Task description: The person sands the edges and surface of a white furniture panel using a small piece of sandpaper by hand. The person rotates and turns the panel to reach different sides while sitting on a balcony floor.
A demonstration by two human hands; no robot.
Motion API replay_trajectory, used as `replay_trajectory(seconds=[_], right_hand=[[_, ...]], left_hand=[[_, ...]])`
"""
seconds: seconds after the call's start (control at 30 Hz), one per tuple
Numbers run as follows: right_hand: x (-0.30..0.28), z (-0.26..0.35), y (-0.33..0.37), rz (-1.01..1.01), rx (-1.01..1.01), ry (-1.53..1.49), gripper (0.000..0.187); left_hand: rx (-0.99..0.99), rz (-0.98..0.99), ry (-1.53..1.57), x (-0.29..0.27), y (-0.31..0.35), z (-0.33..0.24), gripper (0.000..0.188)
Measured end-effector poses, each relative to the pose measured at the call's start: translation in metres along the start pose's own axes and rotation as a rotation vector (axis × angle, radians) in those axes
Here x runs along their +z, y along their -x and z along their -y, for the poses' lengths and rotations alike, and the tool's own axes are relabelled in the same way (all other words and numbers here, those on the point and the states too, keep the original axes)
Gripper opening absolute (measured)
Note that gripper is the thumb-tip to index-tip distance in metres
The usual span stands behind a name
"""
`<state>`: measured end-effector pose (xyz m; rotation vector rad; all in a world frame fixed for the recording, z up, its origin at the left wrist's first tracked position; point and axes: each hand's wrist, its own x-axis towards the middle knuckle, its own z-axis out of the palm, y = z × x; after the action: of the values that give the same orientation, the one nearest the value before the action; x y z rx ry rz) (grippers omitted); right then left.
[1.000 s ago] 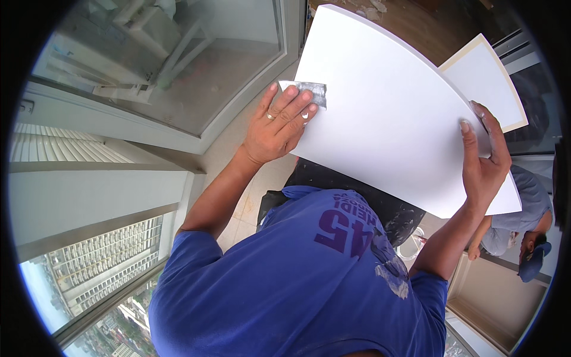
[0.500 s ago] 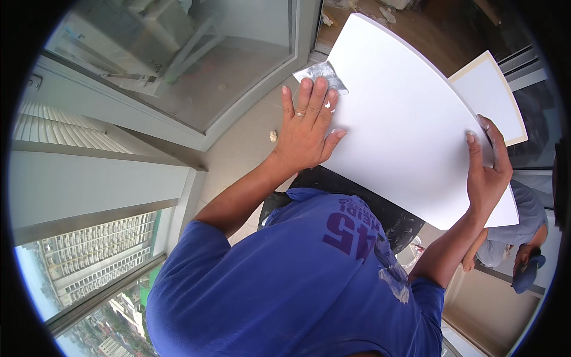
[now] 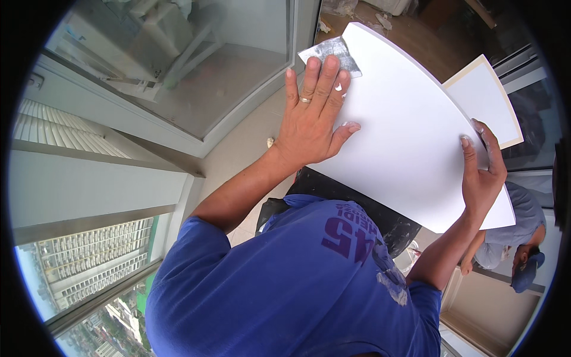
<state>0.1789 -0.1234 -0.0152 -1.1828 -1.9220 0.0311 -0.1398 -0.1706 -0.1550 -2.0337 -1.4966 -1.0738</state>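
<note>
A white panel [image 3: 401, 125] with one long curved edge lies tilted in front of me, its lower part over a black surface [image 3: 336, 189]. My left hand [image 3: 312, 122] holds a grey, dust-whitened piece of sandpaper [image 3: 336, 50] against the panel's left edge. Its fingers are stretched out over the sheet, which sticks out past their tips; the thumb points toward the panel's face. My right hand [image 3: 485, 172] grips the curved right edge, thumb on the face and fingers around the side. White dust marks the fingertips of both hands.
Behind the panel leans a second white piece with a tan border [image 3: 485, 98]. A person in a cap [image 3: 523, 220] is bent low at the right. A glass door frame [image 3: 250, 101] is at the left, above a window onto buildings [image 3: 95, 256]. A white bucket [image 3: 407, 259] is near my right forearm.
My left hand and the sandpaper have slid up and slightly right along the panel's left edge. The panel and my right hand have shifted slightly; the right hand keeps its grip.
</note>
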Motion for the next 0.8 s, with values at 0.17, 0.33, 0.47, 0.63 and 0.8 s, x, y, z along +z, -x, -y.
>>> replay_trajectory(seconds=[0.17, 0.33, 0.47, 0.63, 0.8], right_hand=[[0.001, 0.003, -0.004, 0.006, -0.009, 0.075, 0.035], [-0.003, 0.000, -0.004, 0.010, -0.047, 0.059, 0.035], [-0.001, 0.001, -0.003, 0.010, -0.025, 0.017, 0.034], [0.002, -0.004, -0.005, 0.010, -0.017, 0.079, 0.035], [0.005, -0.011, -0.006, -0.016, 0.023, 0.053, 0.037]], left_hand=[[-0.073, 0.224, 0.016, 0.027, 0.105, 0.003, 0.091], [-0.086, 0.157, 0.032, 0.027, 0.092, -0.003, 0.092], [0.050, -0.075, 0.009, -0.005, -0.030, 0.006, 0.088], [0.112, 0.033, -0.089, -0.016, -0.034, 0.020, 0.085], [-0.052, 0.335, -0.027, 0.027, 0.123, 0.009, 0.083]])
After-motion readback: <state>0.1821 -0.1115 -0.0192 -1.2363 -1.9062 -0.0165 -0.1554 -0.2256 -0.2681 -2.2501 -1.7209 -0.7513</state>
